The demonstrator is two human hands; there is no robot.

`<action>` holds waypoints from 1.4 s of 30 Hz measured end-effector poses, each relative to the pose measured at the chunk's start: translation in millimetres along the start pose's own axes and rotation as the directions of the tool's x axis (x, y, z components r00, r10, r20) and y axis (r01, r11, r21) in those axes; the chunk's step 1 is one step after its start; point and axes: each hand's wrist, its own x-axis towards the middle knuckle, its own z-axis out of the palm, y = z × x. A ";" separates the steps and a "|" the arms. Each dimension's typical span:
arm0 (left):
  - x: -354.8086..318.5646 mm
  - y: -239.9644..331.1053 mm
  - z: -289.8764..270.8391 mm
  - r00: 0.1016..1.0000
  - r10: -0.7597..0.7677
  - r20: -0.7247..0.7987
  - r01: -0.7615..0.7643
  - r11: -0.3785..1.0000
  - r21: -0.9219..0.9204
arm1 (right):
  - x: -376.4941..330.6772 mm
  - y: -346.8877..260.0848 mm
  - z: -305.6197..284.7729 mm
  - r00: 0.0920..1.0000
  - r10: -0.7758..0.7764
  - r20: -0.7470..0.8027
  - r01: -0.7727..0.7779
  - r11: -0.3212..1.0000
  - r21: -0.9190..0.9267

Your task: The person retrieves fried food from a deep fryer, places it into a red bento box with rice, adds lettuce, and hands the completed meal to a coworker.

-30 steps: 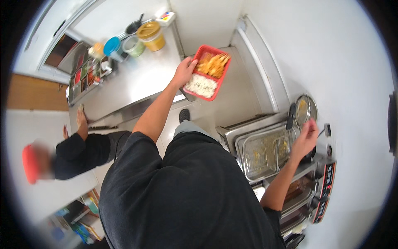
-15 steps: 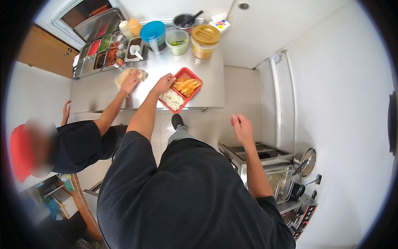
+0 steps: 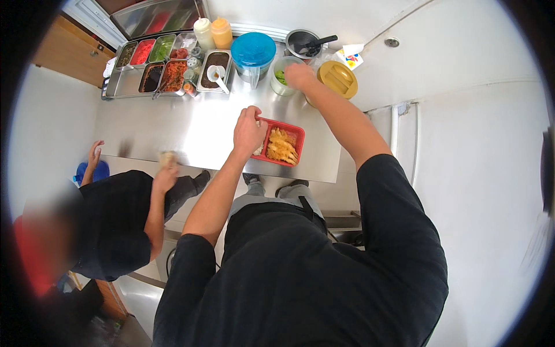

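A red compartment tray (image 3: 301,134) lies near the front edge of the steel counter, holding golden breaded strips (image 3: 282,148) and white rice (image 3: 258,150). My left hand (image 3: 250,130) is closed on its left rim and covers much of the rice. Farther back, my right hand (image 3: 299,76) reaches over the rim of a translucent tub (image 3: 281,88). Green pieces (image 3: 280,76) show inside this tub, beside the hand. The fingertips of that hand are hidden, so what they touch cannot be seen.
A blue-lidded container (image 3: 253,51), a gold-lidded tub (image 3: 337,80) and a dark pot (image 3: 300,41) surround the translucent tub. Metal topping pans (image 3: 163,48) and squeeze bottles (image 3: 221,33) stand back left. At left, a co-worker's hand (image 3: 166,178) holds a cloth (image 3: 167,159).
My right hand has swung up from beside the body to the translucent tub. The tray has turned, its rice side now leftward. The co-worker's cloth has moved off the counter toward the front edge.
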 end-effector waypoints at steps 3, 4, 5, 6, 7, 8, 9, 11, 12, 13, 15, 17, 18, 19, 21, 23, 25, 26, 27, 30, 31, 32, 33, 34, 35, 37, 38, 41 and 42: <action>38.5 3.7 15.7 0.978 -0.166 0.124 0.193 0.949 -0.248 | 12.6 10.0 5.5 0.998 -0.067 -0.017 0.065 0.995 -0.069; 56.0 5.0 26.5 0.975 -0.179 0.134 0.210 0.937 -0.279 | 15.5 15.7 3.3 0.996 -0.081 -0.035 0.079 0.995 -0.064; 74.8 7.6 41.9 0.973 -0.209 0.101 0.229 0.930 -0.287 | 16.6 21.0 2.0 0.994 -0.092 -0.054 0.088 0.994 -0.065; 94.3 13.2 55.3 0.973 -0.227 0.049 0.231 0.926 -0.299 | 17.9 25.9 -0.1 0.994 -0.083 -0.065 0.079 0.995 -0.055; 104.5 15.9 65.8 0.961 -0.270 0.055 0.273 0.904 -0.330 | 21.0 30.1 -2.7 0.995 -0.075 -0.071 0.072 0.996 -0.049; 114.4 20.0 74.8 0.948 -0.313 0.060 0.313 0.878 -0.361 | 20.4 32.4 -2.5 0.984 -0.082 -0.157 0.078 0.996 -0.034; 123.0 23.8 81.4 0.920 -0.369 0.130 0.389 0.829 -0.401 | 22.3 33.4 -3.2 0.993 -0.110 -0.052 0.108 0.993 -0.040; 130.5 30.6 88.5 0.900 -0.396 0.184 0.436 0.786 -0.438 | 22.2 32.2 -3.1 0.987 -0.148 0.055 0.151 0.987 -0.047; 129.9 32.7 88.5 0.911 -0.377 0.165 0.410 0.798 -0.441 | 25.4 29.7 -6.3 0.956 -0.274 0.102 0.287 0.947 -0.143; 127.2 34.4 87.7 0.920 -0.362 0.153 0.391 0.807 -0.443 | 26.5 27.0 -9.9 0.911 -0.337 0.236 0.390 0.891 -0.232; 119.0 34.4 82.6 0.930 -0.331 0.158 0.367 0.818 -0.444 | 18.1 25.8 -16.2 0.908 -0.317 0.273 0.381 0.897 -0.224; 114.6 33.6 74.4 0.941 -0.304 0.150 0.339 0.831 -0.442 | 1.3 33.6 -26.5 0.987 -0.142 0.076 0.146 0.988 -0.047; 111.4 33.4 70.4 0.946 -0.290 0.145 0.324 0.840 -0.435 | -11.5 34.6 -27.4 0.989 -0.151 0.002 0.151 0.988 -0.037; 109.2 33.4 66.5 0.951 -0.276 0.139 0.309 0.849 -0.429 | -26.0 36.4 -26.2 0.985 -0.159 -0.072 0.157 0.987 -0.028; 107.6 34.9 57.3 0.964 -0.224 0.144 0.263 0.881 -0.394 | -48.1 30.8 -18.4 0.954 -0.203 -0.222 0.196 0.979 -0.054; 106.9 37.7 48.9 0.977 -0.161 0.140 0.201 0.913 -0.356 | -63.7 18.6 -3.0 0.893 -0.277 -0.356 0.243 0.960 -0.138; 108.5 41.9 40.6 0.984 -0.101 0.144 0.142 0.939 -0.313 | -67.0 8.7 9.5 0.867 -0.268 -0.419 0.249 0.963 -0.100; 107.9 43.3 36.5 0.985 -0.077 0.156 0.122 0.946 -0.300 | -67.8 4.3 15.5 0.875 -0.237 -0.423 0.222 0.971 -0.084; 108.3 44.5 32.5 0.981 -0.069 0.182 0.121 0.949 -0.290 | -66.9 1.5 20.1 0.864 -0.193 -0.465 0.199 0.979 -0.038; 105.7 44.8 24.7 0.971 -0.058 0.230 0.122 0.954 -0.273 | -66.0 -0.3 27.3 0.869 -0.083 -0.488 0.115 0.993 0.036; 104.9 43.9 24.1 0.969 -0.056 0.242 0.123 0.955 -0.269 | -67.2 1.3 27.4 0.873 -0.102 -0.477 0.127 0.992 0.022; 105.2 42.8 24.4 0.962 -0.091 0.257 0.168 0.940 -0.297 | -69.0 3.6 26.4 0.885 -0.095 -0.455 0.109 0.994 0.003; 106.3 41.0 25.7 0.953 -0.125 0.276 0.215 0.921 -0.325 | -71.7 5.2 25.1 0.874 -0.079 -0.479 0.114 0.992 0.045; 108.0 39.1 28.4 0.942 -0.159 0.296 0.262 0.898 -0.352 | -74.5 7.1 23.0 0.871 -0.038 -0.490 0.090 0.993 0.082; 109.6 36.4 31.3 0.934 -0.182 0.308 0.297 0.874 -0.384 | -78.3 8.2 20.8 0.867 0.001 -0.498 0.067 0.991 0.118; 113.3 28.5 36.3 0.913 -0.231 0.336 0.370 0.817 -0.443 | -87.4 9.8 16.4 0.874 0.105 -0.474 0.018 0.969 0.247; 115.5 24.1 38.0 0.900 -0.240 0.365 0.394 0.805 -0.443 | -91.5 10.7 13.8 0.876 0.156 -0.456 -0.009 0.951 0.309; 119.3 12.5 42.3 0.875 -0.230 0.426 0.440 0.745 -0.501 | -100.7 12.0 9.2 0.847 0.300 -0.438 -0.056 0.871 0.488; 120.4 10.3 43.2 0.871 -0.229 0.436 0.443 0.750 -0.492 | -101.9 12.1 8.8 0.849 0.321 -0.420 -0.071 0.857 0.511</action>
